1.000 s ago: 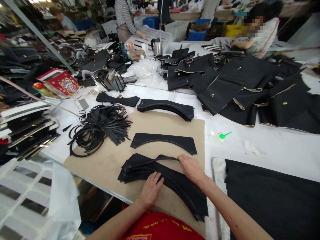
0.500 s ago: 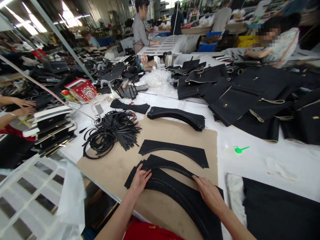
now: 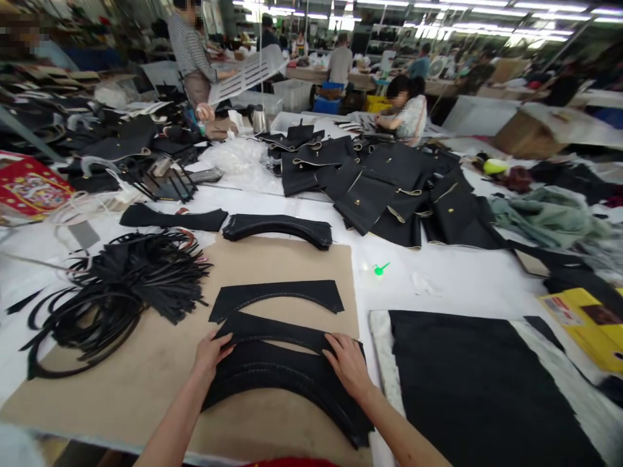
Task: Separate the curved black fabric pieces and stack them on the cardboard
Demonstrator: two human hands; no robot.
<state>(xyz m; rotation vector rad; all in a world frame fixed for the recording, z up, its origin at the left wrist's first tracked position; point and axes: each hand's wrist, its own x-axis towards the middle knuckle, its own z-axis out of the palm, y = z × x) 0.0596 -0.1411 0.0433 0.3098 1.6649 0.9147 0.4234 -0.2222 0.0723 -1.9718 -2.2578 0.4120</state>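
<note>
Both hands are at the ends of a curved black leather-like piece [image 3: 287, 329] with a stitched arched edge. My left hand [image 3: 210, 355] has its fingers closed over the left end. At the right end, my right hand [image 3: 348, 364] grips with its fingertips over the edge; the thumb is hidden. Partly under this piece and nearer to me lies a stack of similar black curved pieces [image 3: 277, 371]. Just beyond lies a single black curved piece [image 3: 280, 293], on the brown paper sheet [image 3: 180, 363].
A bundle of black strips [image 3: 141, 279] lies left. Another stack of curved pieces [image 3: 277, 228] is at the back. Right are a black sheet [image 3: 477, 383], a green object [image 3: 380, 269] and a yellow box [image 3: 588, 327]. Black bag panels [image 3: 370, 188] are heaped beyond; co-workers stand farther off.
My view has swung to the right. The held piece has shifted away from the stack toward the single piece beyond it. A co-worker at the back has lifted a white slotted sheet.
</note>
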